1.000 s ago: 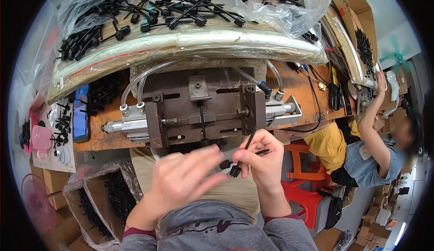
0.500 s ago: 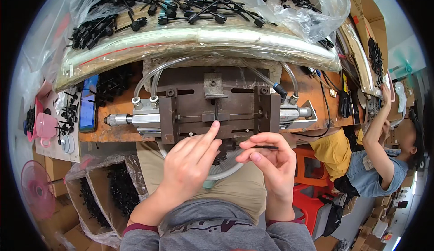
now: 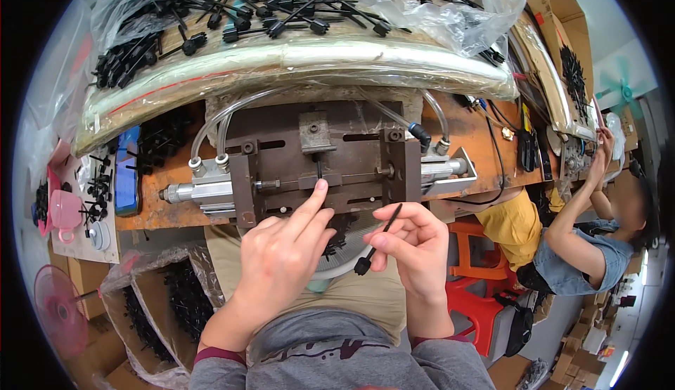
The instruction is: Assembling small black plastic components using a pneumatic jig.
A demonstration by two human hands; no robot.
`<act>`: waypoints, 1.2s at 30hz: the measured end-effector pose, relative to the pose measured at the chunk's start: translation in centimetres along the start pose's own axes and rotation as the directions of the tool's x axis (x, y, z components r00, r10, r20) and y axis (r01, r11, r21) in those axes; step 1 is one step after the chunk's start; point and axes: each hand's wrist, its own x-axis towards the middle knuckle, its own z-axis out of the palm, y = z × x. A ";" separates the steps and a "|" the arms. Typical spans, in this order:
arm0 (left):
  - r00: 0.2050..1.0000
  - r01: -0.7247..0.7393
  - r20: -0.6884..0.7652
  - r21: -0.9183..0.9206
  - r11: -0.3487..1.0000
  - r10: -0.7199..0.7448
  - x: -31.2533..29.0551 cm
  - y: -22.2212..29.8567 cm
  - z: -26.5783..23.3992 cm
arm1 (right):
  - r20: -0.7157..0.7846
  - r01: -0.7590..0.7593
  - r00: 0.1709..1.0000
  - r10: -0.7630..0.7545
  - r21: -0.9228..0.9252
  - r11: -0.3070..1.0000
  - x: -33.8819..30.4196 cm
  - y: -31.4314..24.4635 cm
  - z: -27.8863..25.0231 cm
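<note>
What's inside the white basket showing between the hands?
Black parts show in the white basket. The left hand covers its left side; the brown metal fixture hides its far edge. What lies there can't be seen.

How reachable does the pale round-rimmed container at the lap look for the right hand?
Probably yes: the right hand is close to the pale container, nothing visibly blocking it, though the pinched black stemmed part may hinder grasping.
</note>
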 end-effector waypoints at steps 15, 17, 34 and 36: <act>0.973 -0.229 -0.101 -0.511 0.829 0.206 -2.2 1.1 -1.0 | 0.112 -0.021 0.994 0.002 0.165 0.986 0.6 0.6 0.5; 0.969 -0.245 -0.140 -0.491 0.836 0.203 -2.1 1.4 -1.1 | 0.122 0.024 0.992 -0.034 0.080 0.996 0.7 0.6 0.5; 0.970 -0.240 -0.093 -0.511 0.826 0.224 -2.8 0.8 -0.4 | 0.165 0.016 0.986 -0.037 0.127 0.992 0.5 1.3 0.3; 0.971 -0.238 -0.099 -0.503 0.831 0.218 -2.9 0.8 -0.3 | 0.167 0.012 0.985 -0.032 0.118 0.993 0.5 1.5 0.3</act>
